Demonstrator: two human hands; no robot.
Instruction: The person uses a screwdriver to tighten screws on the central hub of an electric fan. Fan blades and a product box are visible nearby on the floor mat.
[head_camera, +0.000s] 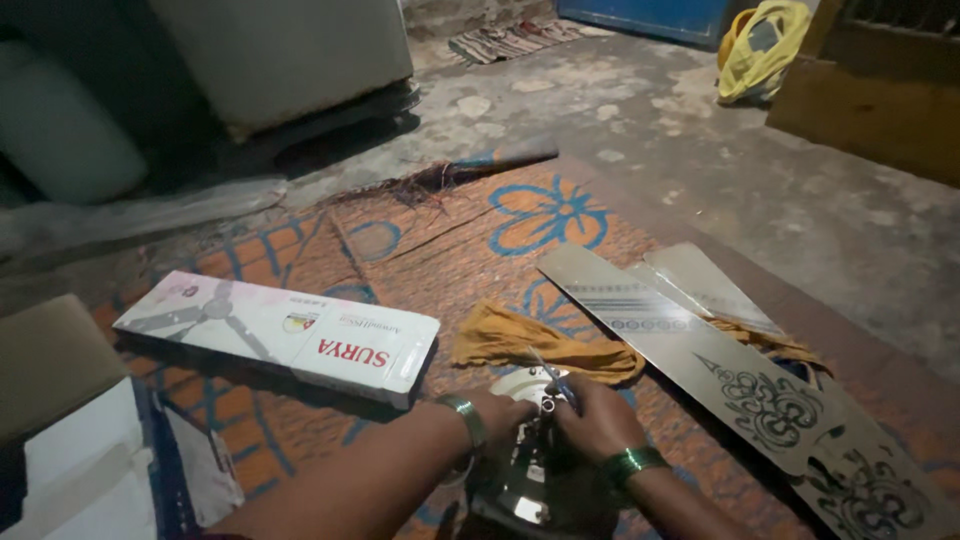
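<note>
Head view: my left hand (497, 412) and right hand (598, 418) both grip the shiny round metal fan motor (535, 480) low on the orange patterned mat (450, 250), fingers clamped on it. A crumpled mustard cloth (530, 345) lies just beyond, patterned silver fan blades (700, 350) right, long white cardboard box (280, 335) left.
</note>
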